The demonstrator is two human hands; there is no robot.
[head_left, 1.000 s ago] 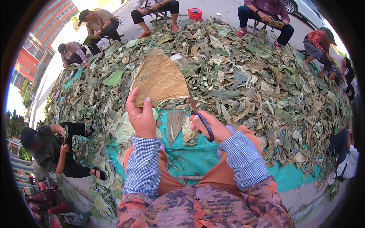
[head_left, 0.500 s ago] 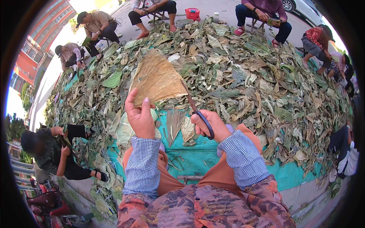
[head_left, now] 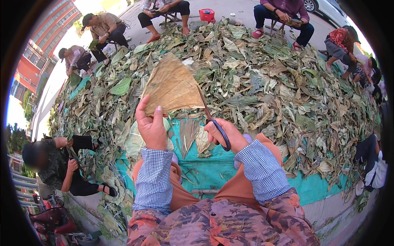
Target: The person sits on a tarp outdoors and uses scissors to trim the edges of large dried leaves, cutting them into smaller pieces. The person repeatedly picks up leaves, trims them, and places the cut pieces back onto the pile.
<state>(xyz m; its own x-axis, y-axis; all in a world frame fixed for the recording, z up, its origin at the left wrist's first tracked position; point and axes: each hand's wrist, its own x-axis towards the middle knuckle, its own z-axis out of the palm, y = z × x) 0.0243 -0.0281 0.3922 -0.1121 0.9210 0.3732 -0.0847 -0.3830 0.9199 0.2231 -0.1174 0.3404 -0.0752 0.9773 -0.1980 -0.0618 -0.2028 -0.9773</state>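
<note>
My left hand pinches the lower edge of a large dried brown leaf, folded into a fan shape and held up in front of me. My right hand grips a pair of scissors with dark handles, whose blades run up along the leaf's right edge. Both hands hover above my knees in orange trousers and a teal tarp. Cut leaf pieces lie on the tarp just under the hands.
A huge heap of dried green and brown leaves covers the ground ahead. Several seated people ring it: one at lower left, others at the far left, top and right. A red container stands at the top.
The leaf and both hands have barely shifted; the scissors stay against the leaf's right edge.
</note>
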